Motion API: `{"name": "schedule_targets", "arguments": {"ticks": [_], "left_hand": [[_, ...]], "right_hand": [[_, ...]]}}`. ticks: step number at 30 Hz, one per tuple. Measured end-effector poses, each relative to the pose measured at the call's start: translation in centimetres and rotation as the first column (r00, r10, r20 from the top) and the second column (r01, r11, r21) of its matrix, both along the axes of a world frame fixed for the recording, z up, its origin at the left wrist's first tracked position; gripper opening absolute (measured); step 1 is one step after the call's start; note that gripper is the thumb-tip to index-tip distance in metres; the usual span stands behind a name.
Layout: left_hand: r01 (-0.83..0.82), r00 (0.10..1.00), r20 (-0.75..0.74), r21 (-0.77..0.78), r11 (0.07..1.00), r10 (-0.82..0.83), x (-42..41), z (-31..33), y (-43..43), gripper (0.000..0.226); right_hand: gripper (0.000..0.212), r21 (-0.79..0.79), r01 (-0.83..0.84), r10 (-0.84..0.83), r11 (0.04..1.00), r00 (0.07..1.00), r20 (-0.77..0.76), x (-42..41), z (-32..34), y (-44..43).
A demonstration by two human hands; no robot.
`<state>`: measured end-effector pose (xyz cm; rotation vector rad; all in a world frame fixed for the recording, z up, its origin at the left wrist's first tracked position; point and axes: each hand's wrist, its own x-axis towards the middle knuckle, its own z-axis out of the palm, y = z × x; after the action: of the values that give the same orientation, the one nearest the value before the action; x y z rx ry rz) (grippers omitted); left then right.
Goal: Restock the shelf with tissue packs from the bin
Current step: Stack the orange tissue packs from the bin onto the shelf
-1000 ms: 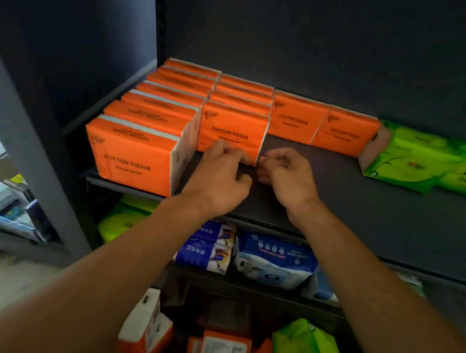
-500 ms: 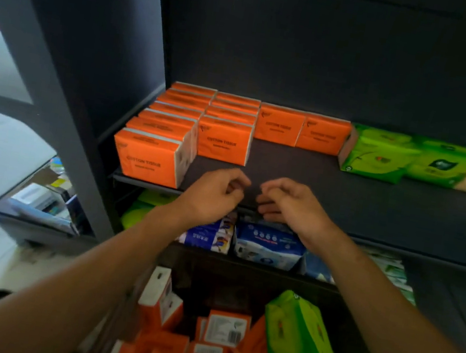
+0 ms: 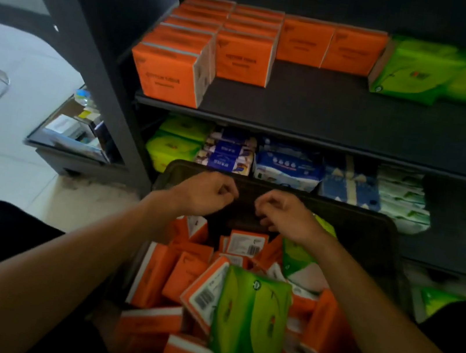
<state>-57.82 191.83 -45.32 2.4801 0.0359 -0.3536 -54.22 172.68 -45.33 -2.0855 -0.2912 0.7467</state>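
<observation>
Dark shelf (image 3: 342,114) bearing orange packs (image 3: 244,59).

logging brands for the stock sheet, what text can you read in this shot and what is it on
"COTTON TISSUE": faint, on the fronts of the orange packs on the shelf; the smaller line under it is blurred
barcode labels on packs in the bin: digits too small to read
blue packs below: print blurred
green packs: logos blurred, unreadable
</observation>
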Motion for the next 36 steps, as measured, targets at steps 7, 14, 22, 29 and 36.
{"name": "schedule_targets", "arguments": {"ticks": [7, 14, 22, 29, 36], "left_hand": [[0.048, 0.991, -0.126, 0.056, 0.997, -0.041, -1.6, -5.0, 0.7, 0.018], [-0.142, 0.990, 0.036, 0.178, 0.974, 0.138, -2.3, -8.1, 3.9, 0.035], [-0.288, 0.954, -0.068, 0.053, 0.956, 0.291, -1.7, -9.0, 3.3, 0.047], [-0.541, 0.826, -0.342, -0.263, 0.799, 0.447, -0.5, -9.0, 2.1, 0.045], [-0.394, 0.853, -0.384, -0.026, 0.919, 0.354, -0.5, -8.1, 1.1, 0.065]], "right_hand": [[0.014, -0.076, -0.024, 0.018, 0.997, 0.997, -0.080, -0.8, -5.8, 0.9], [0.006, -0.073, -0.020, 0.003, 0.997, 0.976, -0.217, 0.0, -9.7, 5.8], [0.015, 0.121, 0.073, -0.006, 0.990, 0.878, -0.479, -0.3, -11.4, 11.1], [0.037, -0.011, 0.128, -0.119, 0.992, 0.881, -0.457, 0.2, -12.7, 9.2], [0.030, -0.028, 0.215, -0.207, 0.976, 0.887, -0.413, 0.2, -11.7, 6.8]]}}
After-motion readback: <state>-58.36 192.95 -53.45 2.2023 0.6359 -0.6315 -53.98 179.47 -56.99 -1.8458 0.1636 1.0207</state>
